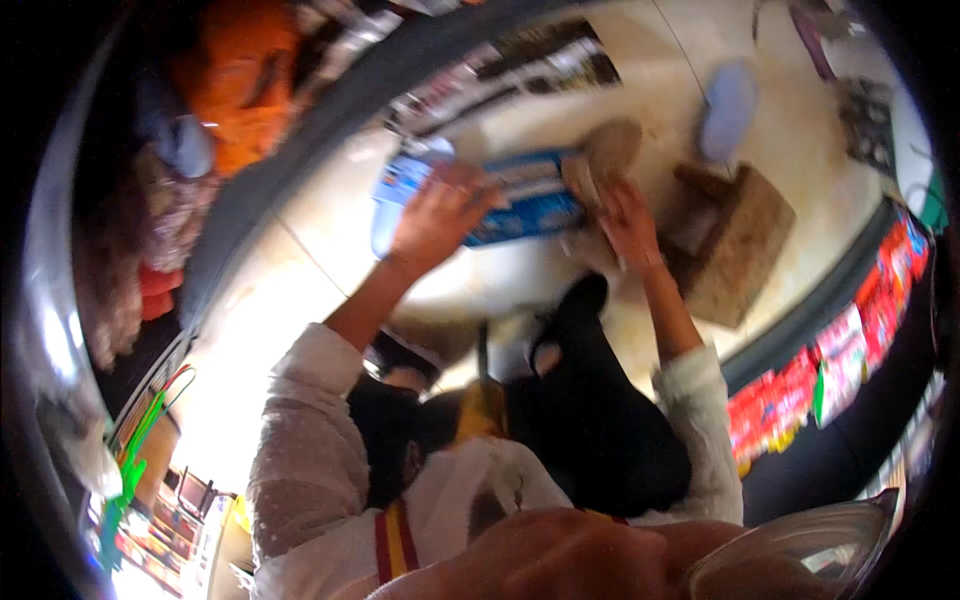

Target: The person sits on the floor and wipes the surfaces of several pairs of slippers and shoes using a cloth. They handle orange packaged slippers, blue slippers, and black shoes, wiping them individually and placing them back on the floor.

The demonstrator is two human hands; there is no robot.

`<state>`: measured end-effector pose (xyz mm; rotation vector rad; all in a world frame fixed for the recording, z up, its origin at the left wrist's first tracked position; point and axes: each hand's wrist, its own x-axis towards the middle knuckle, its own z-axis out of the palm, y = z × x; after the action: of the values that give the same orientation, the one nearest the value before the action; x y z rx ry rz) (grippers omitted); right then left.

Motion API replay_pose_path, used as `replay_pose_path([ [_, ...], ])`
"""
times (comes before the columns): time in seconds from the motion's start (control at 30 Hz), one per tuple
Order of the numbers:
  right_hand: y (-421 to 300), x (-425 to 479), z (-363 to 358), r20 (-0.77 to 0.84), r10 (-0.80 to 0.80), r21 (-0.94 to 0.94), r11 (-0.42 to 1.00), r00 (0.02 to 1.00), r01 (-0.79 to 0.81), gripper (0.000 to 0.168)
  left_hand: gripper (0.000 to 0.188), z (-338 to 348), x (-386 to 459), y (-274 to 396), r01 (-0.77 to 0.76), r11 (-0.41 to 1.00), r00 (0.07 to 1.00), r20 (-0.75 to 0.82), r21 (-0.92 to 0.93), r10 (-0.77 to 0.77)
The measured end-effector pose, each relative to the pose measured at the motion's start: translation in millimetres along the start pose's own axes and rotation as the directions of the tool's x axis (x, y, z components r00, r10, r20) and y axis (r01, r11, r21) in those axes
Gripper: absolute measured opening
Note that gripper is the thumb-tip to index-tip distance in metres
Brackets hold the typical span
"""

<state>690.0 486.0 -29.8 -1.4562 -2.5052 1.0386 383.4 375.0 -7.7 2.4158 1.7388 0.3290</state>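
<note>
A blue printed box or pack [532,214] lies low in front of me, above the pale floor. On its left end rests my left hand [442,210], fingers bent; blur hides how firmly it grips. At the pack's right end is my right hand [626,217], its fingertips by a brown cardboard flap or piece [581,180]. Whether that hand holds the piece cannot be told. A light blue slipper-like thing [384,225] shows just left of my left hand. Further right stands an open brown cardboard box [739,247], apart from my right hand.
On the tiled floor [315,225] lie a blue slipper-like thing [727,109] and a printed sheet or pack [517,71]. Red packets [795,390] line the right side behind a dark edge. Orange goods [247,97] stand at the upper left.
</note>
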Motion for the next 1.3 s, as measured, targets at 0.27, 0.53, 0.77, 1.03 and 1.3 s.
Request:
replay_pose_path([
  [0.27,-3.4,-68.8,-113.8,0.074,0.431,0.937,0.279,0.899,-0.211,0.047,0.06,-83.1,-8.3,-21.6,0.518,0.521,0.85,0.479,-0.679,-0.22],
  [0.53,19.7,-117.9,-175.9,-0.259,0.427,0.96,0.019,0.866,0.278,0.048,0.078,-167.1,-16.8,-23.8,0.175,-0.553,0.639,0.521,-0.815,-0.566],
  [0.77,36.8,-111.7,-138.3,-0.093,0.768,0.969,-0.076,0.634,0.235,0.049,0.062,-134.1,95.7,-111.0,-0.294,-0.49,0.585,0.251,-0.821,-0.771],
  [1.03,42.3,-111.1,-144.5,-0.017,0.781,0.997,-0.032,0.624,0.068,0.054,0.026,-134.6,123.5,-175.1,-0.407,-0.502,0.686,0.108,-0.763,-0.72],
  [1.3,56.1,-124.9,-159.3,-0.443,0.751,0.749,0.61,0.489,-0.258,0.05,0.069,-138.5,81.8,-94.2,-0.066,-0.528,0.683,0.348,-0.847,-0.643],
])
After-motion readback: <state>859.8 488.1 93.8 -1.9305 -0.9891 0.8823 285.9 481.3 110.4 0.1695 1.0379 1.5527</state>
